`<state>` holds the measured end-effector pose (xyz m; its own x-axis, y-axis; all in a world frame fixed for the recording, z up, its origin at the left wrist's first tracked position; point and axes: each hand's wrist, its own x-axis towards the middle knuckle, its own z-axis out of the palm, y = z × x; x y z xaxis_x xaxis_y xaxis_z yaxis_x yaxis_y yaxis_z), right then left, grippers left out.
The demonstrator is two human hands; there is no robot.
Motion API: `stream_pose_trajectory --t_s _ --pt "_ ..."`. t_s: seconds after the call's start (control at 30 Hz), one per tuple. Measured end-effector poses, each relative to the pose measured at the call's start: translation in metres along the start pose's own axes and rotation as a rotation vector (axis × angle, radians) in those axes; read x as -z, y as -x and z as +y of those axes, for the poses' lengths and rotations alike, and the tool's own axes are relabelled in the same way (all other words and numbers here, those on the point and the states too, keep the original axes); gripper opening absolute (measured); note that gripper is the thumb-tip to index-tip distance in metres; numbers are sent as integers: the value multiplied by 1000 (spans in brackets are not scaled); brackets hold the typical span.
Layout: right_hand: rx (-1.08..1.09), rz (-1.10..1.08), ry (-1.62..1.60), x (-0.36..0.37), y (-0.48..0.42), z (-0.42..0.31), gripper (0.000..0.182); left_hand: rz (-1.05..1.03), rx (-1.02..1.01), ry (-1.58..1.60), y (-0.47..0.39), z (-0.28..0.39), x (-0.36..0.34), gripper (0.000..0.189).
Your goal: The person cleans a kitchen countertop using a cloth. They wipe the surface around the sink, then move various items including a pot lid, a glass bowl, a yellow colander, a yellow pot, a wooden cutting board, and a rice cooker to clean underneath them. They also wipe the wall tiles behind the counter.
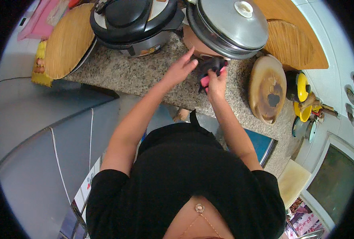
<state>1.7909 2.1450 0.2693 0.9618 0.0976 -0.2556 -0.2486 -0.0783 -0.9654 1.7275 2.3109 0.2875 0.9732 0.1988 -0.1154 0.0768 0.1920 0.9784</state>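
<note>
My right hand (217, 83) grips a dark cloth with pink parts (206, 78) over the speckled stone countertop (120, 71). My left hand (181, 67) is held with its fingers apart just left of the cloth, with nothing in it, near the front of a pinkish pot-like appliance (196, 44). On that appliance rests a round metal lid (227, 21) with a pale knob, tilted to the camera. A black and silver electric pressure cooker (135, 27) stands to its left.
At the left are a woven straw mat (70, 41) on a round tray and a yellow egg carton (40, 64). To the right lie a stained oval board or lid (268, 89), a black pot with a yellow lid (302, 86) and another woven mat (290, 44). A grey refrigerator-like surface (45, 149) borders the left.
</note>
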Motion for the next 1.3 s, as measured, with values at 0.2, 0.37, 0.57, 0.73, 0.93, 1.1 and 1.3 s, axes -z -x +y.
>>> stream_pose_trajectory --t_s 0.2,0.37,0.57,0.73,0.93,1.1,1.3 --pt "-102 -707 127 27 48 -57 56 216 408 465 36 -14 -15 62" --pt "188 -640 465 53 33 -64 55 640 -91 161 -16 -15 -7 59" --pt "220 -582 729 76 28 -32 53 691 -303 -680 -49 -34 -32 93" --pt "95 -502 626 75 35 1 71 357 -8 -686 -12 -66 -27 89" --pt "351 -657 687 30 26 -14 99 62 32 -184 38 -10 -31 66" --pt "886 -568 725 -38 16 -105 91 404 -385 -486 60 71 22 61" --pt "1035 -365 886 -144 -7 -196 83 886 -575 -809 70 116 101 41"
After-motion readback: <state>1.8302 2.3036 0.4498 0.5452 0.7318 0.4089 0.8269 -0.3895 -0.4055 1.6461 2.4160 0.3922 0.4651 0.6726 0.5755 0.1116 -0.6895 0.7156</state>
